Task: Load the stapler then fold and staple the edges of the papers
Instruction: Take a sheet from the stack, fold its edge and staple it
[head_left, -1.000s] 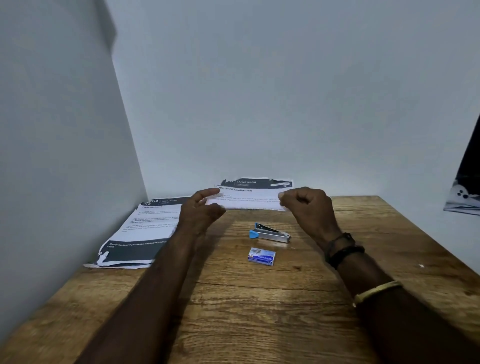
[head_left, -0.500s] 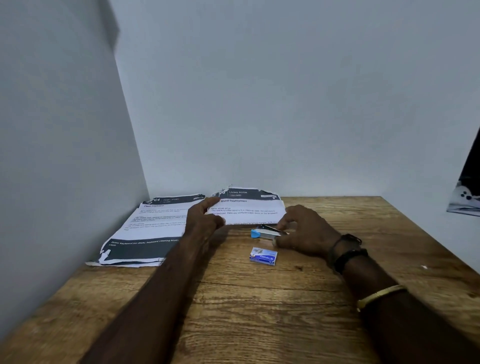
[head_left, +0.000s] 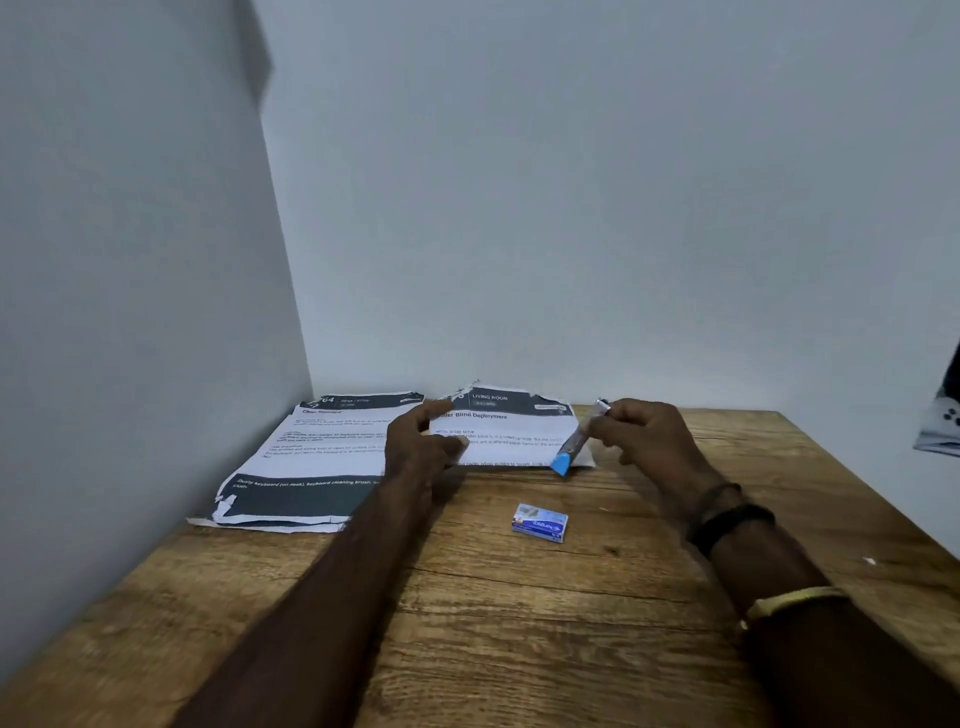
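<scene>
My right hand (head_left: 649, 441) holds a small silver stapler (head_left: 579, 441) with a blue end, lifted off the table and tilted with the blue end down. My left hand (head_left: 423, 447) rests with spread fingers on the left edge of a folded printed paper (head_left: 511, 431) headed "Living Room", which lies near the back wall. A second printed sheet (head_left: 306, 457) lies flat to the left, partly under my left forearm. A small blue staple box (head_left: 540, 524) lies shut on the wooden table (head_left: 519, 649), in front of the folded paper.
Walls close the table on the left and at the back. A dark object (head_left: 943, 426) shows at the right edge of the view. A tiny white scrap (head_left: 868, 560) lies on the table at the right.
My right hand let go of the folded paper, reached down to the stapler and has lifted it off the table. The folded paper has settled flatter under my left hand.
</scene>
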